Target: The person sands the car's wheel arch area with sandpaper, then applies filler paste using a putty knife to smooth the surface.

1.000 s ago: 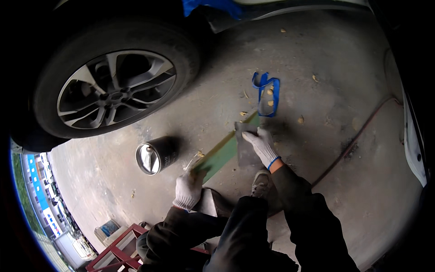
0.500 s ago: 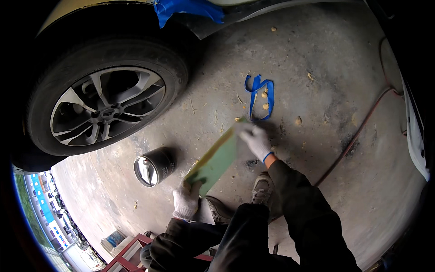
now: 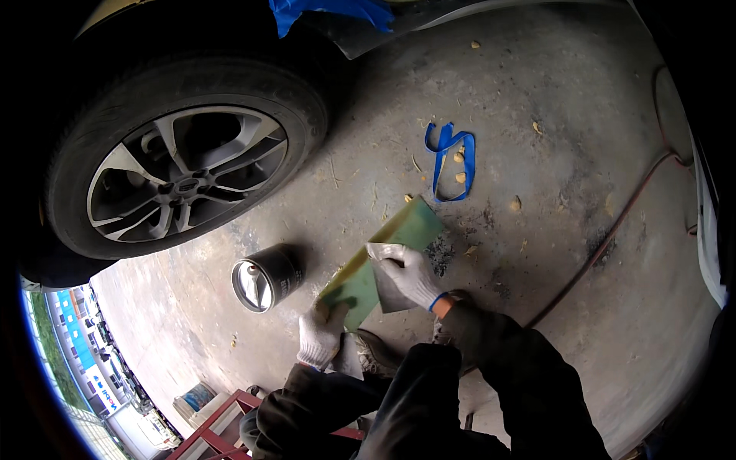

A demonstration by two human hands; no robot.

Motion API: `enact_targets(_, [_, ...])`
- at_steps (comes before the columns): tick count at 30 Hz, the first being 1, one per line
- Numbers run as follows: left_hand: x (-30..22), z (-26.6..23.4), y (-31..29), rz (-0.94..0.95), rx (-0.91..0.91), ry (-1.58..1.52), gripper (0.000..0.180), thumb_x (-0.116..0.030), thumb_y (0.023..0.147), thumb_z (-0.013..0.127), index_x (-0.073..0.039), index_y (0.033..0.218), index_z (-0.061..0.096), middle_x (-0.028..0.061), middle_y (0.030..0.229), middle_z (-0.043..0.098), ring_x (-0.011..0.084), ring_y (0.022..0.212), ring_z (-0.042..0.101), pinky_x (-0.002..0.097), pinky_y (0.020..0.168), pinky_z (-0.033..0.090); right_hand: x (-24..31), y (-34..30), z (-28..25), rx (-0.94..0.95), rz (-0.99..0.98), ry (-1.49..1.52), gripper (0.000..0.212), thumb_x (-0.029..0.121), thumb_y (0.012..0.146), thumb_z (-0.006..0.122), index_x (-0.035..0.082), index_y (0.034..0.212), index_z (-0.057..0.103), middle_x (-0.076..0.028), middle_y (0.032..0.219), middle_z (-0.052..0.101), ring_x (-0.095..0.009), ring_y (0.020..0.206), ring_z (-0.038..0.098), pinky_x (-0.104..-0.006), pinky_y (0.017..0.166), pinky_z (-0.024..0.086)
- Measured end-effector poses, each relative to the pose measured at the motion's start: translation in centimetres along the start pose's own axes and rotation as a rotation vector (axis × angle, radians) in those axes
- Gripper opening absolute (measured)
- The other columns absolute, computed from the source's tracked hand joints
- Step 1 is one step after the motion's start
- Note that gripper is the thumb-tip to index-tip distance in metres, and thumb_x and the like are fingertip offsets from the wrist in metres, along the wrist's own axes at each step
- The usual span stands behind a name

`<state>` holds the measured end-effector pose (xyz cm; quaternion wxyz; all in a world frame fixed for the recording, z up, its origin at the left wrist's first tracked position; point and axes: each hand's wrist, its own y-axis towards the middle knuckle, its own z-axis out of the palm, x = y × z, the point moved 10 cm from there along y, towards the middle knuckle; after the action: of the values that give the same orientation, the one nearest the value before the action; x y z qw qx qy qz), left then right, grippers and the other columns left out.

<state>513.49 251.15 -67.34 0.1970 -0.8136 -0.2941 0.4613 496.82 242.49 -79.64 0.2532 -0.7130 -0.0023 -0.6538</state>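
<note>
My left hand (image 3: 318, 337), in a white knit glove, grips the near-left end of a translucent green flat board (image 3: 357, 290), thumb on top. A yellowish-brown smear runs along the board's far-left edge. In my gloved right hand (image 3: 415, 277) is a thin grey flat scraper blade (image 3: 392, 293), pinched with the thumb on top. The blade lies over the middle of the board; whether it touches the surface I cannot tell. Below my left hand shows a pale flat piece (image 3: 349, 358), too hidden to name.
A car wheel (image 3: 295, 138) stands at the left, with blue film (image 3: 330, 11) on the bodywork above. A dark can (image 3: 285, 270) sits left of the board. A blue tape loop (image 3: 470, 165) and yellowish lumps (image 3: 515, 203) lie ahead. A hose (image 3: 606, 263) crosses the right; a red frame (image 3: 218, 437) stands near left.
My right hand has moved from the board's far end back toward me, and the grey blade now shows clearly in it. The left hand keeps its hold on the board.
</note>
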Motion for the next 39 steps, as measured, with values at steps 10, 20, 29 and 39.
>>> enact_targets(10, [2.2, -0.3, 0.7, 0.035, 0.014, -0.081, 0.029, -0.004, 0.093, 0.060, 0.006, 0.120, 0.061, 0.0056, 0.094, 0.070, 0.0078, 0.083, 0.058, 0.0240, 0.074, 0.048, 4.7, -3.1, 5.5, 0.184, -0.041, 0.171, 0.028, 0.019, 0.088, 0.067, 0.002, 0.111, 0.071, -0.015, 0.112, 0.072, -0.024, 0.105, 0.068, -0.0357, 0.093, 0.052])
enact_targets(20, [-0.4, 0.6, 0.4, 0.015, 0.083, -0.077, 0.032, -0.016, 0.094, 0.064, 0.004, 0.119, 0.063, 0.0109, 0.095, 0.073, 0.0097, 0.083, 0.063, 0.0282, 0.074, 0.052, 0.0, 1.9, -2.1, -0.058, 0.124, 0.257, 0.020, 0.016, 0.092, 0.062, 0.000, 0.102, 0.068, -0.010, 0.094, 0.073, -0.020, 0.088, 0.071, -0.0326, 0.075, 0.055])
enact_targets(29, [1.5, 0.0, -0.8, 0.391, 0.043, 0.431, 0.029, -0.019, 0.091, 0.058, -0.008, 0.116, 0.065, 0.0175, 0.101, 0.070, 0.0374, 0.088, 0.068, 0.0445, 0.075, 0.056, 12.5, -5.2, 6.7, 0.560, 0.089, 0.151, 0.030, 0.018, 0.092, 0.068, -0.008, 0.108, 0.065, -0.008, 0.102, 0.071, -0.012, 0.092, 0.065, -0.0286, 0.089, 0.052])
enact_targets(39, [-1.5, 0.2, -1.0, 0.489, -0.071, 0.558, 0.032, -0.034, 0.096, 0.057, -0.024, 0.125, 0.063, 0.0116, 0.067, 0.065, 0.0305, 0.057, 0.065, 0.0432, 0.052, 0.051, 1.5, 0.9, -5.1, 0.083, 0.180, 0.556, 0.019, 0.015, 0.086, 0.072, 0.001, 0.100, 0.073, 0.001, 0.089, 0.070, -0.010, 0.080, 0.063, -0.0257, 0.073, 0.049])
